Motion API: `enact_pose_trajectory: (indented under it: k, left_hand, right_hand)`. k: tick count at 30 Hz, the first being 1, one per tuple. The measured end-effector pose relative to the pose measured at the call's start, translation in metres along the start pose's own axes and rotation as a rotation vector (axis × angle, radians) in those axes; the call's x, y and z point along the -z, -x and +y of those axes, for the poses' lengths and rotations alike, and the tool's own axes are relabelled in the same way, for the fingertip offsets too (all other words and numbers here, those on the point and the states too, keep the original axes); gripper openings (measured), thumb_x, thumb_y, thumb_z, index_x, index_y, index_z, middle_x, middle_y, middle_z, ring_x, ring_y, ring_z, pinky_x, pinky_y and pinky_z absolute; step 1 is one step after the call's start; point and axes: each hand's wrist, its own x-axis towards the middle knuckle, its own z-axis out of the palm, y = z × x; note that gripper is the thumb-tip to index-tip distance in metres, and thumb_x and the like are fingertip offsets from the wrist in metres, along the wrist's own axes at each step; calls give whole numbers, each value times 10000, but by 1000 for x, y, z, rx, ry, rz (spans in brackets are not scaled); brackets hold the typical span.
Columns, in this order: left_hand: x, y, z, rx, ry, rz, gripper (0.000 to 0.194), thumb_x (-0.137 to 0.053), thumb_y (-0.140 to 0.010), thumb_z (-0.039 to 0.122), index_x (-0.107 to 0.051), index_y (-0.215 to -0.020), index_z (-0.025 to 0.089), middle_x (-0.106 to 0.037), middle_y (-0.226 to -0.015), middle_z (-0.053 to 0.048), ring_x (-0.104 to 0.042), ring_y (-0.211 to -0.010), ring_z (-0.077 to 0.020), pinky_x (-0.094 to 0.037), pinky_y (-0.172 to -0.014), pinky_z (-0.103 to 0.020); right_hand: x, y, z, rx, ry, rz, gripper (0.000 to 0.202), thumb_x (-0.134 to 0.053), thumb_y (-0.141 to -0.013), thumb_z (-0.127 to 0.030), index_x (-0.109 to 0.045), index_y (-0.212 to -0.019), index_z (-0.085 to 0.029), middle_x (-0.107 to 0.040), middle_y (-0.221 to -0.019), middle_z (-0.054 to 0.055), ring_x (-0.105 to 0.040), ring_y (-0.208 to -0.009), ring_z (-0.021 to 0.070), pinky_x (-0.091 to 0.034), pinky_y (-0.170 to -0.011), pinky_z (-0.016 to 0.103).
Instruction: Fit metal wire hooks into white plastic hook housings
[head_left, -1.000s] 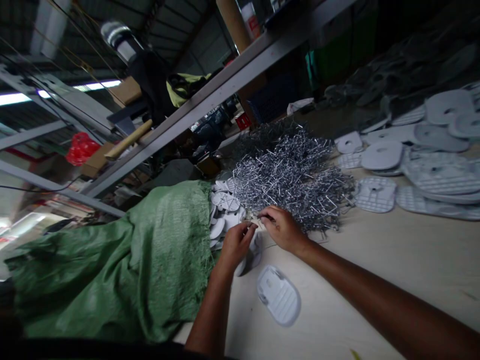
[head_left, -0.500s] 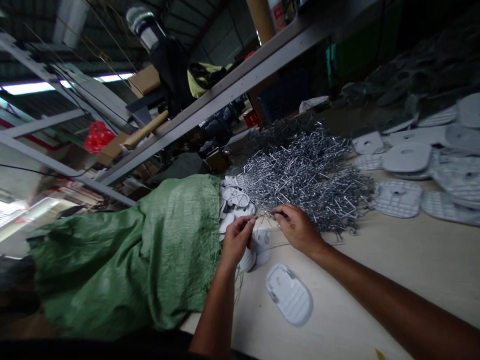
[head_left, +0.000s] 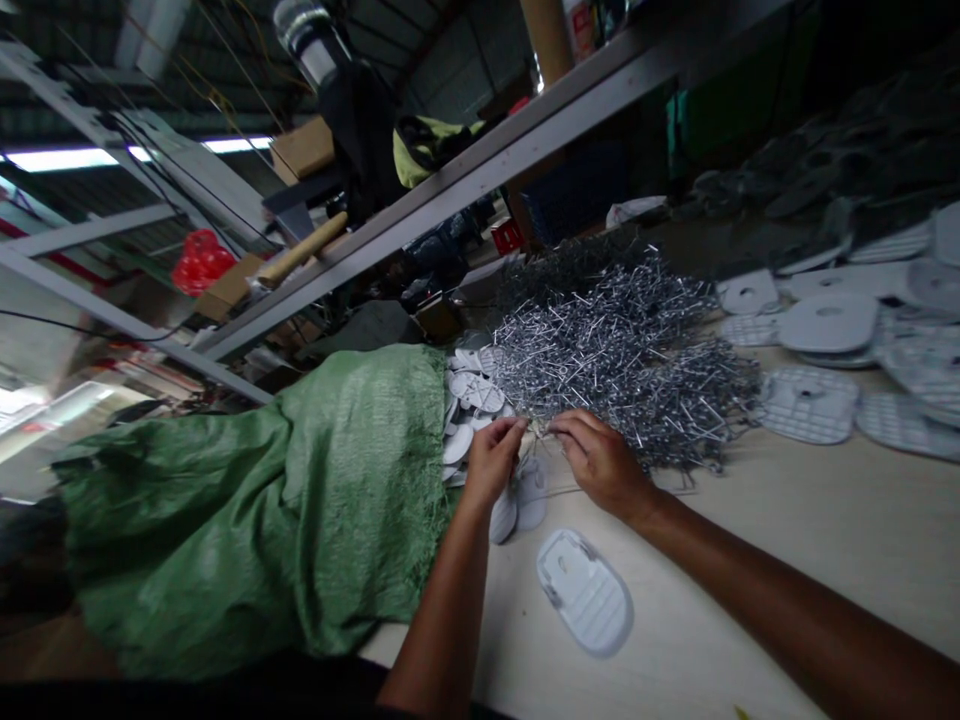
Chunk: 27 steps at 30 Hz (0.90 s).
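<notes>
My left hand (head_left: 495, 455) is closed in a pinch at the front edge of a heap of thin metal pins (head_left: 600, 340). Facing it, my right hand (head_left: 600, 460) pinches as well, its fingertips at the pins. What lies between the fingers of either hand is too small to make out. Below my hands an oval pale grey plastic piece (head_left: 585, 592) with ridges and a small hole lies on the table (head_left: 705, 580). Smaller pale pieces (head_left: 531, 495) rest beside my left hand, partly hidden by it.
On the left a green woven sack (head_left: 330, 500) lies with white plastic pieces (head_left: 476, 392) at its mouth. Stacked grey plates (head_left: 829, 320) lie at the right. A metal shelf beam (head_left: 465, 190) crosses above the table, and a red bag (head_left: 199, 262) hangs at the left.
My left hand has moved slightly up and right, closer to my right hand. The view has shifted a little; the oval piece stays on the table.
</notes>
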Motion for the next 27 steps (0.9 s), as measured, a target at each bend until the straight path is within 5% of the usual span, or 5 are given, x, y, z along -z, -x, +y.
enact_pose_trajectory:
  k: [6, 11, 17, 23, 27]
  left_hand:
    - [-12, -7, -3, -48, 36, -72, 430, -814, -760, 539, -710, -886, 142, -459, -553, 83, -334, -448, -52, -232, -444, -203]
    - [-20, 0, -9, -86, -6, -14, 357, -782, -794, 470, -750, -879, 125, -526, -597, 44, -386, -509, -58, -289, -492, -194]
    - [-15, -3, -19, 99, 296, -87, 342, -729, -808, 349, -718, -1091, 157, -623, -736, 14, -556, -495, -101, -423, -468, -210]
    - [-20, -11, -21, 251, 516, -69, 95, -660, -835, 254, -694, -841, 166, -643, -721, -19, -594, -498, -141, -545, -506, -296]
    - [-26, -20, -25, 300, 568, 10, 104, -682, -840, 175, -677, -737, 162, -647, -663, -52, -595, -508, -139, -554, -544, -293]
  right_hand:
    - [16, -15, -2, 7, 106, 60, 271, -466, -1018, -133, -698, -1138, -203, -671, -1116, 118, -649, -1081, 270, -533, -990, 410]
    - [25, -15, -6, 26, 155, 52, 240, -473, -1007, -227, -705, -1063, -204, -698, -1028, 109, -672, -979, 274, -544, -911, 407]
    - [11, 2, 20, 49, 185, -97, 308, -464, -961, -443, -720, -1072, -313, -713, -1154, 118, -679, -985, 362, -480, -889, 541]
    - [0, 23, 52, 14, 97, -96, 379, -536, -936, -594, -755, -1087, -324, -701, -1204, 89, -657, -1091, 439, -458, -1023, 629]
    - [-4, 27, 59, -68, 57, -74, 375, -614, -888, -633, -771, -1013, -316, -678, -1321, 99, -640, -1188, 446, -460, -1044, 637]
